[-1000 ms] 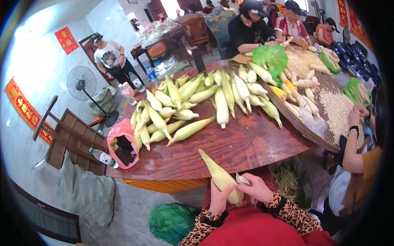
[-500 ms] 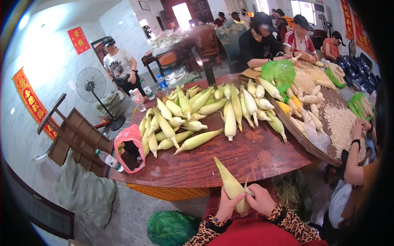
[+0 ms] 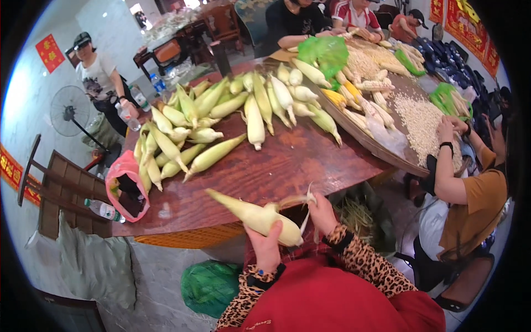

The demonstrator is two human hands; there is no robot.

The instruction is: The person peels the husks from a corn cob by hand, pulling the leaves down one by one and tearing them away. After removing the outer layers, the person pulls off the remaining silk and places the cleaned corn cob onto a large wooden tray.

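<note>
Reddish table (image 3: 315, 172), hands (image 3: 266, 246) gripping corn ear (image 3: 258, 216) and husk (image 3: 305, 217), axis slanting, tip far-left

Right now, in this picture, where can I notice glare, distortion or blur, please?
Head view: glare washes out the wall at left, and the table has a soft sheen; head view: the fan leans and black fills the corners, as fits a fisheye lens; head view: the corn in the left hand has a readable outline, while the husk at the right hand looks slightly soft.
</note>
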